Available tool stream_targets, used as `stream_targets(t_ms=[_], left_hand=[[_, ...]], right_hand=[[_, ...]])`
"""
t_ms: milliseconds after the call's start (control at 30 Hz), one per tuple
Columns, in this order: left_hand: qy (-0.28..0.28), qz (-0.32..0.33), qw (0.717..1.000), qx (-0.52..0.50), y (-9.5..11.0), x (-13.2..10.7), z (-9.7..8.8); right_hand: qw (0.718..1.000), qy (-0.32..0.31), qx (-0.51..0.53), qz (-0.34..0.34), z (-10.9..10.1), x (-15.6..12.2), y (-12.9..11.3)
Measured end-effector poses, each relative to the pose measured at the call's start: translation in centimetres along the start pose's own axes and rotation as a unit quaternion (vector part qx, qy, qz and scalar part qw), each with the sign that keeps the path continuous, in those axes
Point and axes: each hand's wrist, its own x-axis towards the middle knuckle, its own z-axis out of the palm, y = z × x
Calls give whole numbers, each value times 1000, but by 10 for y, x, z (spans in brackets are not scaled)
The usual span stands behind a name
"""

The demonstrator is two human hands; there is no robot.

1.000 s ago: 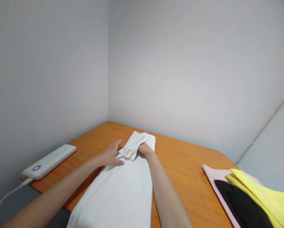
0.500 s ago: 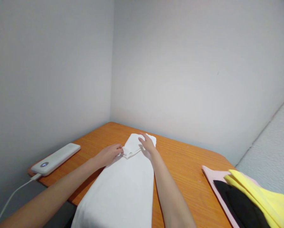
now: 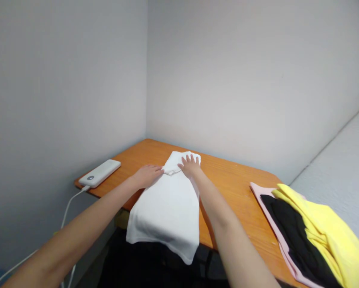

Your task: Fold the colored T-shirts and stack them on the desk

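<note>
A white garment (image 3: 170, 204), folded into a long strip, lies on the table with its near end hanging over the front edge. Its far end is turned back in a short fold. My right hand (image 3: 190, 166) rests on that fold with its fingers spread. At the fold's left side is my left hand (image 3: 149, 175), laid low with the fingers stretched out and their tips touching the cloth's edge. Whether any cloth lies beneath the left fingertips is hidden.
A white power bank (image 3: 103, 173) with a cable plugged in sits on the wooden table (image 3: 230, 180) at the left edge. At the right lie pink cloth (image 3: 259, 191), black cloth (image 3: 291, 224) and yellow cloth (image 3: 326, 220), overlapping. Walls (image 3: 215, 80) border the table's back and left.
The view has shifted, showing the garment's hanging end. My right hand's fingers have spread flatter on the fold. My left hand's fingers have straightened from a pinch at the fold's edge.
</note>
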Motion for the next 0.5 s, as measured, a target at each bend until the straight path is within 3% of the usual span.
stream_targets(t_ms=[67,167,267,367,433,500], left_hand=[[32,-23,999,-12,13,-32,-9],[163,-129,974,-93,39,-105,-11],[286,-332,877,-197,59,-179,9],[235,-404,816,-341,69,-212,41],[172,-379,806,-421,73,-208,54],[133,-335,807,-467,80,-192,56]], right_hand=[[1000,24,3,-9,-11,-22,2],[994,81,32,-71,-21,-89,14],[977,97,75,-172,-17,-185,31],[960,99,58,-255,1,-269,37],[956,127,5,-263,16,-299,34],[948,165,-48,-267,30,-308,26]])
